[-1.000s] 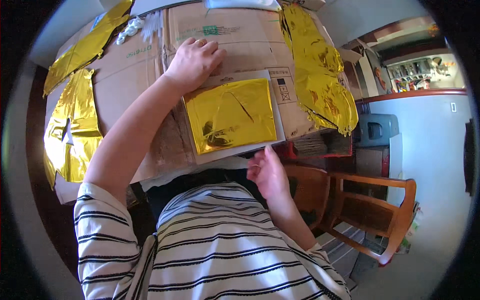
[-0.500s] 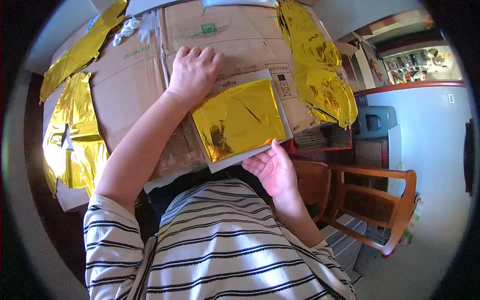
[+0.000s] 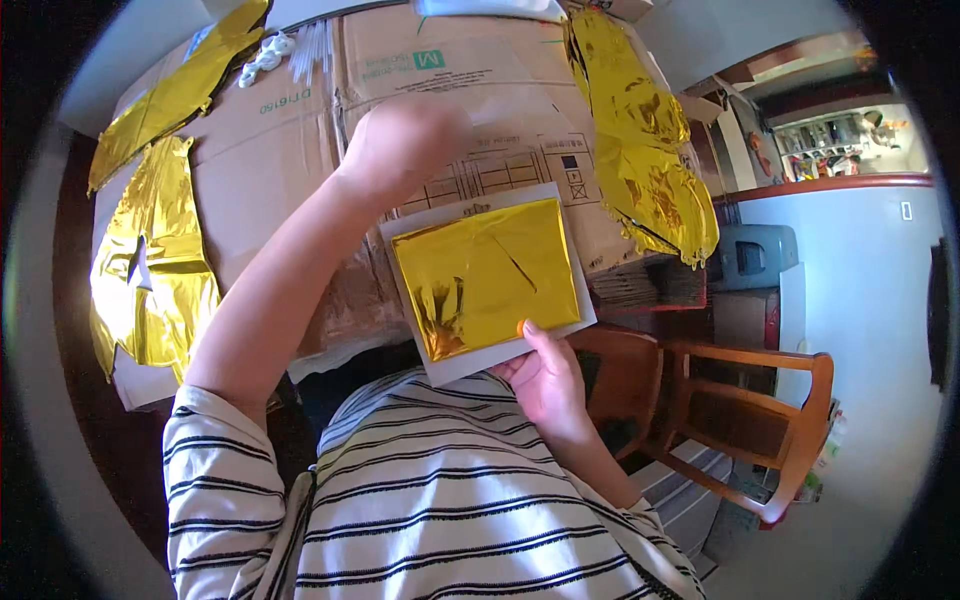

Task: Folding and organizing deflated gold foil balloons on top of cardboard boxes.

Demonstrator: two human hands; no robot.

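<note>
My right hand (image 3: 548, 385) grips a pale flat card (image 3: 550, 196) by its near edge, thumb on top and fingers underneath. On that card lies a shiny gold foil rectangle (image 3: 490, 275), with a dark crease and some wrinkles at its lower left; the thumb tip touches its near edge. Beyond the card's far edge, my left hand (image 3: 410, 145) is above the cardboard surface (image 3: 260, 150). Motion blur smears its fingers, so their shape is unclear.
Crumpled gold foil pieces lie on the cardboard at far left (image 3: 185, 95), left (image 3: 155, 270) and right (image 3: 640, 140). White clips (image 3: 265, 58) and clear sticks (image 3: 312, 50) sit at the far side. Right of me stand a wooden chair (image 3: 740, 420) and a grey-blue plastic stool (image 3: 755, 255).
The card with its gold foil has come nearer to me, off the table's near edge. My right thumb has moved onto the foil. My left hand has shifted slightly toward me and blurred.
</note>
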